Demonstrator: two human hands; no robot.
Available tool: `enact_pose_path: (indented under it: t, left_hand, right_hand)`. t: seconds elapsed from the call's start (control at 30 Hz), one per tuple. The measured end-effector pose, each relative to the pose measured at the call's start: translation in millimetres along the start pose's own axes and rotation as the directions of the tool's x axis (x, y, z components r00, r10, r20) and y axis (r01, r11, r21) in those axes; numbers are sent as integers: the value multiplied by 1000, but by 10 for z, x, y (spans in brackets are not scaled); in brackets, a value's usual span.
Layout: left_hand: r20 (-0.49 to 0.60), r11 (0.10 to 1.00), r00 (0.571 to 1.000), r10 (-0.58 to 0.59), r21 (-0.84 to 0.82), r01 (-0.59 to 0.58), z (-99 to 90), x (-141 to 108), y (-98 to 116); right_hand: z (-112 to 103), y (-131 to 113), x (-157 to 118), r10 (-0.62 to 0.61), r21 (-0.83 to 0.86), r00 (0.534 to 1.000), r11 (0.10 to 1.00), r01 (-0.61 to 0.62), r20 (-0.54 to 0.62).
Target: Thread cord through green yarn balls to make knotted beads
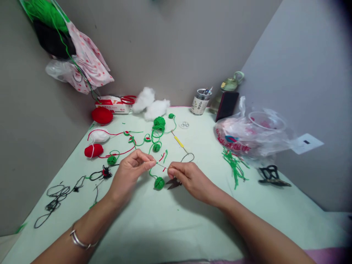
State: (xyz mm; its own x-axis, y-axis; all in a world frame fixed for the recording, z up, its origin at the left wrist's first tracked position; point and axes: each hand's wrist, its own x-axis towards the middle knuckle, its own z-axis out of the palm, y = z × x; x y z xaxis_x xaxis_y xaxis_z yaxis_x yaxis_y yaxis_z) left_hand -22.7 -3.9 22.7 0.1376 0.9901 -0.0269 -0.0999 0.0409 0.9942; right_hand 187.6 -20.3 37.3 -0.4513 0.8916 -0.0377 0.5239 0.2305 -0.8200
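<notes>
My left hand (135,167) is pinched on the end of a green yarn strand (152,175). Fingers closed as well, my right hand (189,179) grips a thin straight needle (162,166) that spans the gap between the hands. The strand runs down to a small green crocheted ball (158,183), which lies on the table below my hands. Partly under my right hand are dark-bladed scissors (173,183). Another small green ball (156,147) and short red and green yarn scraps (162,157) lie just beyond my fingers.
A yellow-handled crochet hook (178,142), green yarn (158,124) and white stuffing (156,109) lie farther back. Red yarn (94,150) and tangled black cord (56,198) are at left. Green yarn pieces (234,165), a plastic bag (247,132) and a black claw clip (271,176) are at right.
</notes>
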Motion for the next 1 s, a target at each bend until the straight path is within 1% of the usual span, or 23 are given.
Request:
enact_pose_path:
  t: [0.07, 0.13, 0.2, 0.23, 0.3, 0.37, 0.4, 0.43, 0.5, 0.57, 0.63, 0.7, 0.73, 0.8, 0.83, 0.87, 0.9, 0.93, 0.97, 1.0]
  left_hand:
    - [-26, 999, 999, 25, 21, -24, -56, 23, 33]
    - [-21, 997, 999, 44, 59, -43, -94, 36, 48]
    - [-8, 986, 997, 75, 147, -73, -112, 38, 40]
    - [-5, 971, 994, 109, 215, -106, -115, 36, 29]
    - [27, 907, 976, 216, 364, -211, -116, 32, -3]
    - [101, 825, 946, 308, 467, -318, -114, 29, -31]
    - [139, 798, 937, 322, 492, -347, -111, 28, -37]
    - [167, 790, 935, 312, 502, -353, -107, 26, -37]
    - [176, 818, 955, 240, 493, -296, -91, 19, -15]
    - [155, 876, 980, 124, 448, -182, -69, 5, 24]
    - [164, 934, 986, -8, 352, -51, -43, -11, 59]
    - [210, 978, 970, -124, 192, 84, -18, -26, 71]
    - [240, 984, 956, -171, 88, 155, -5, -32, 65]
    - [271, 954, 935, -230, -127, 271, 26, -41, 37]
    - [267, 929, 932, -246, -210, 305, 45, -44, 16]
    - [254, 910, 932, -258, -259, 323, 64, -46, -5]
    - [233, 909, 936, -265, -265, 323, 84, -49, -26]
    - [207, 926, 944, -257, -225, 302, 101, -51, -46]
    - [182, 956, 956, -229, -145, 257, 115, -53, -63]
    - [162, 983, 971, -174, -37, 182, 123, -56, -78]
  right_hand:
    - [-15, 6, 0, 13, 1, 1000, 1000, -13, -2]
    - [-23, 11, 7, 18, 6, 1000, 1000, -18, 1]
    - [-28, 12, 18, 19, 24, 1000, 1000, -19, -2]
    - [-29, 9, 25, 21, 37, 1000, 999, -21, -7]
    - [-34, -3, 35, 29, 75, 999, 997, -27, -24]
    - [-39, -22, 42, 36, 125, 999, 992, -31, -39]
    - [-42, -30, 45, 36, 153, 998, 988, -29, -47]
    - [-45, -35, 49, 35, 180, 998, 983, -25, -54]
    - [-55, -28, 62, 40, 219, 996, 975, -21, -80]
    - [-69, 2, 82, 54, 224, 991, 974, -26, -122]
    - [-77, 47, 104, 66, 195, 984, 980, -33, -165]
    - [-57, 89, 116, 69, 142, 981, 989, -44, -180]
    - [-30, 103, 116, 68, 105, 982, 993, -50, -175]
    - [62, 116, 101, 43, -17, 988, 999, -46, -147]
    - [122, 114, 87, 6, -99, 993, 995, -17, -118]
    - [186, 107, 70, -52, -183, 996, 982, 37, -79]
    - [246, 95, 53, -119, -256, 992, 961, 106, -37]
    - [296, 80, 36, -185, -311, 983, 934, 176, 2]
    - [330, 62, 20, -241, -344, 970, 909, 236, 28]
    - [345, 42, 7, -280, -354, 959, 894, 275, 38]
